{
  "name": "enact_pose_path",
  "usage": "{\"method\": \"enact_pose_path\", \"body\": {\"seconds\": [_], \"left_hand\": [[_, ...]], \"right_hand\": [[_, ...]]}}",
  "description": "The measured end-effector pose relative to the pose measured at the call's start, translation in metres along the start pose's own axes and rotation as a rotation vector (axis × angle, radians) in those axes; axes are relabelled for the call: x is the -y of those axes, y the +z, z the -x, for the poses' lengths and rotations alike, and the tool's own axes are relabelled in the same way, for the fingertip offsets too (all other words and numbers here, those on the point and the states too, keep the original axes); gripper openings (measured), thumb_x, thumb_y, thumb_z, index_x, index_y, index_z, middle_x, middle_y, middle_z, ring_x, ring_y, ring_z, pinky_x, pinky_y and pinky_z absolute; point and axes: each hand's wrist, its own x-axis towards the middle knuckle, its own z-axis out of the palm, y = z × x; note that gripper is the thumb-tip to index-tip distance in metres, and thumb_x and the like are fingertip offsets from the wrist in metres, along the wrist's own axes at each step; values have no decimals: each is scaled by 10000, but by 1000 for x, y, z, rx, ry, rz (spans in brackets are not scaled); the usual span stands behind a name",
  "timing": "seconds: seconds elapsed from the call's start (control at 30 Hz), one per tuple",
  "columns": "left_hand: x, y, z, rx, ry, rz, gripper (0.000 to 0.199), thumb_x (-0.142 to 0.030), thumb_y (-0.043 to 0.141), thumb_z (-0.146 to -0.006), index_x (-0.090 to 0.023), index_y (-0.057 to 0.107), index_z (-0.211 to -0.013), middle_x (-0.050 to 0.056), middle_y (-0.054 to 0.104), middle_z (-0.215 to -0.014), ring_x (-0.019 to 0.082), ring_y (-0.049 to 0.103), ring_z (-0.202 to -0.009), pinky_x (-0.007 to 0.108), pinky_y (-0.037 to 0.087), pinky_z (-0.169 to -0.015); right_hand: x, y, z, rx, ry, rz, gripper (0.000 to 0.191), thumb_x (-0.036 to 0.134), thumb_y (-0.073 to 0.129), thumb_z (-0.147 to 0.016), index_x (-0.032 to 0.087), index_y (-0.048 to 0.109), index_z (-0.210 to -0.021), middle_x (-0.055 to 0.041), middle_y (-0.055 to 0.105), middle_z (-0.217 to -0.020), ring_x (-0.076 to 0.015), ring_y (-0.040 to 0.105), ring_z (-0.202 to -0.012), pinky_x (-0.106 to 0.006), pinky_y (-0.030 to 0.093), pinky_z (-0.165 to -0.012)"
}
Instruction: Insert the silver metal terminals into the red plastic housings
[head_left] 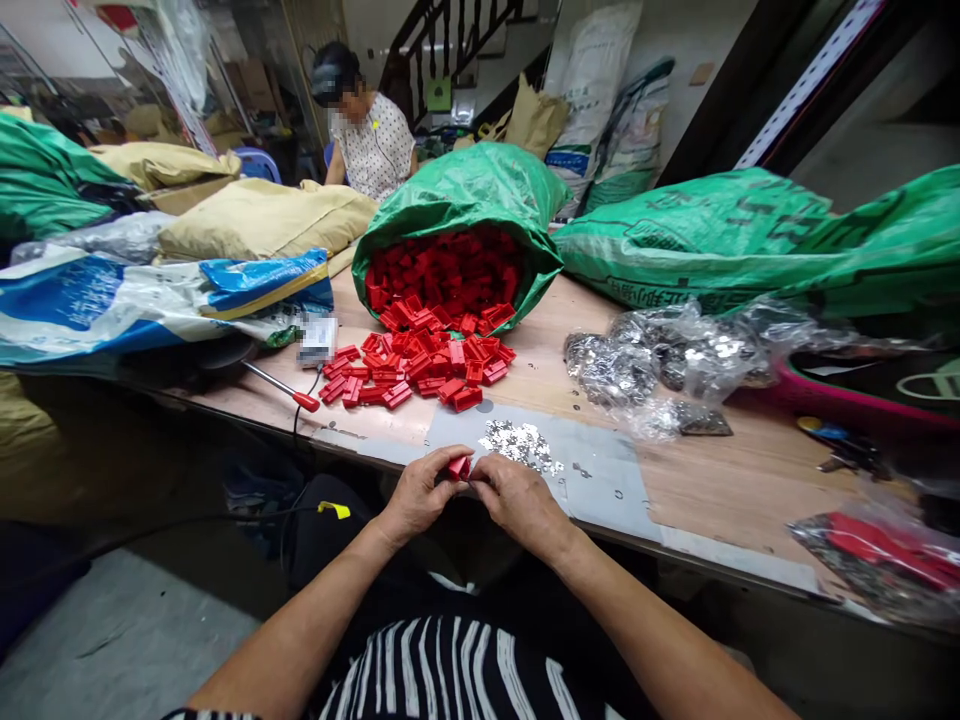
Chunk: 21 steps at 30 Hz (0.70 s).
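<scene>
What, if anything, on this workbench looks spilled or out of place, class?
The open green sack lies on its side, mouth toward the worker, and red plastic pieces spread from it onto the bench. That looks like a spill, though it may be deliberate, since the hands hold a similar piece. Nothing looks damaged.

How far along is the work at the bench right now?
Done: none I can confirm; the loose red pieces are too small to tell finished from unfinished.
In hand: the left hand holds one red piece, with the right hand's fingers at its edge.
Apparently left: small silvery pieces on the bench and many red pieces in the open green sack.
</scene>
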Motion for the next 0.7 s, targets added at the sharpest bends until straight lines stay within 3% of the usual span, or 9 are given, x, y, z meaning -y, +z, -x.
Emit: {"method": "enact_pose_path", "body": {"seconds": [0.23,0.37,0.5,0.6,0.7], "left_hand": [[-7,4,-2,-33,-13,37,418,-137,694,-702,-268,673,-1098,46,694,-1107,228,618,-1042,361,427,-977],[-17,10,10,-189,-74,84,259,-154,720,-685,-223,667,-929,19,677,-895,190,621,-866,309,460,-859],[-31,11,22,-295,-254,631,274,-240,732,-724,-213,572,-945,-9,648,-850,162,655,-857,293,465,-852],[-39,10,25,-242,-422,1058,225,-271,733,-741,-173,550,-827,14,676,-806,180,689,-852,318,472,-898],[-43,11,26,-215,-593,1252,156,-242,689,-787,-132,578,-790,61,702,-792,200,704,-831,316,508,-871]], "right_hand": [[4,2,1,0,28,54,110,149,502,-863,197,594,-899,-44,627,-882,-179,610,-816,-281,444,-729],[0,3,10,-67,-34,-77,151,179,436,-911,205,559,-994,-61,608,-947,-185,601,-874,-306,458,-774],[-3,-2,19,-133,-64,-340,175,236,369,-953,217,502,-1065,-43,617,-888,-162,601,-787,-296,469,-740],[2,-8,25,-43,-61,-440,264,251,381,-952,224,448,-1206,16,597,-713,-144,575,-645,-276,463,-672],[11,-12,27,31,-83,-450,408,285,386,-961,217,364,-1363,36,590,-651,-140,567,-604,-260,456,-643]]}}
